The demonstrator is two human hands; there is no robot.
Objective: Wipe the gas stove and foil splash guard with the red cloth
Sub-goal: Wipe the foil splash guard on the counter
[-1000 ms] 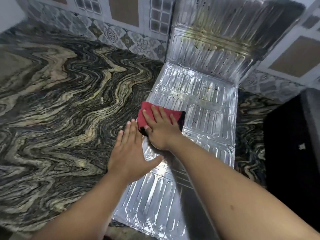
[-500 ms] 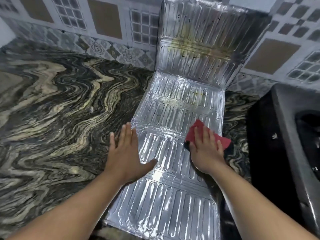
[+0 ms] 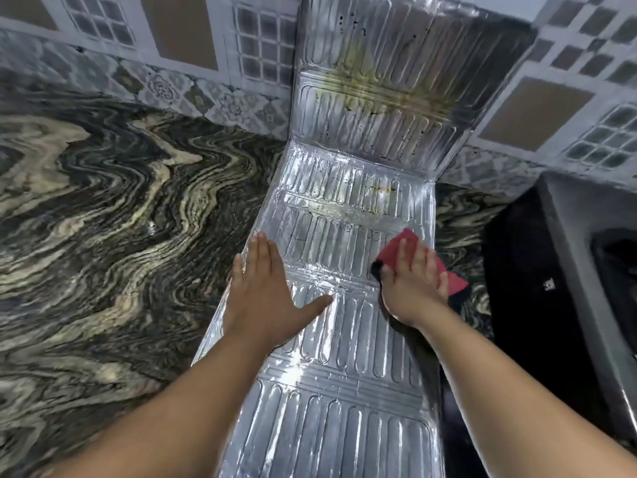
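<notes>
Pressing flat, the fingers (image 3: 412, 251) of our right hand (image 3: 412, 288) lie straight and together on the red cloth (image 3: 396, 251), curled round nothing. The cloth sits at the right edge of the foil splash guard (image 3: 344, 391), its far corner pointing away from us and its near corner overhanging the foil toward the dark gas stove (image 3: 537, 288). A black edge of the cloth shows beside the thumb.

Our left hand (image 3: 265, 298) rests palm down on the guard's left edge, fingers extended, thumb spread toward the centre, gripping nothing.

The guard's long axis runs from our body toward the tiled wall (image 3: 193, 39). Its near panels lie flat on the marbled counter (image 3: 103, 219); its far panel stands up against the wall. Yellow-brown staining marks the upright panel and the flat panel next to it. We can read no brand, label or writing anywhere; a small pale mark on the stove is too small to make out.
</notes>
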